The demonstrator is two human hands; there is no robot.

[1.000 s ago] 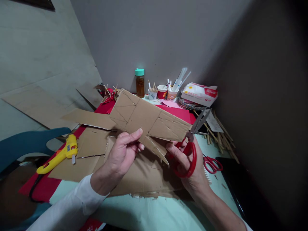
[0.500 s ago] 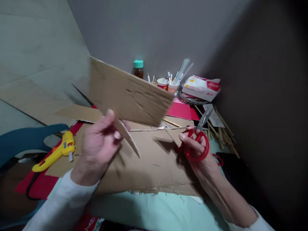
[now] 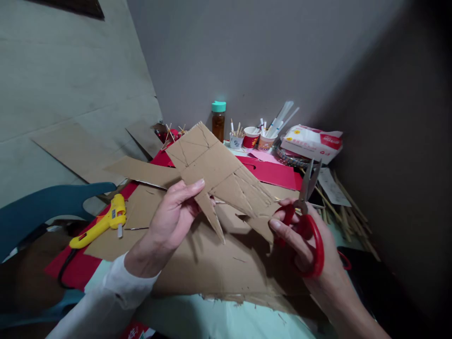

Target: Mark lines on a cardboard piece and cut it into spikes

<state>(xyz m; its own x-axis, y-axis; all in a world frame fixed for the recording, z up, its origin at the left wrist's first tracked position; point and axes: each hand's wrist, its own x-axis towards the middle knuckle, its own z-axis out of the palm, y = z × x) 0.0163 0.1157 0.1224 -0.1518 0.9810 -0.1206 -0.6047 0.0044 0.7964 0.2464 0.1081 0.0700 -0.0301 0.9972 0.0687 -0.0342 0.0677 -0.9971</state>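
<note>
Brown cardboard piece (image 3: 219, 165), marked with dark lines, held up between hands, above larger cardboard sheet (image 3: 208, 273) on worktop (image 3: 194, 306). I see left hand (image 3: 173, 219) closed on its lower edge, thumb on top, fingers beneath. Right hand (image 3: 328, 245) curled through handles of red-handled scissors (image 3: 302, 205), blades parted, tips up, just beside piece's right end; it also pinches small cardboard scrap (image 3: 259, 227). Yellow glue gun (image 3: 100, 224) lies farther left.
</note>
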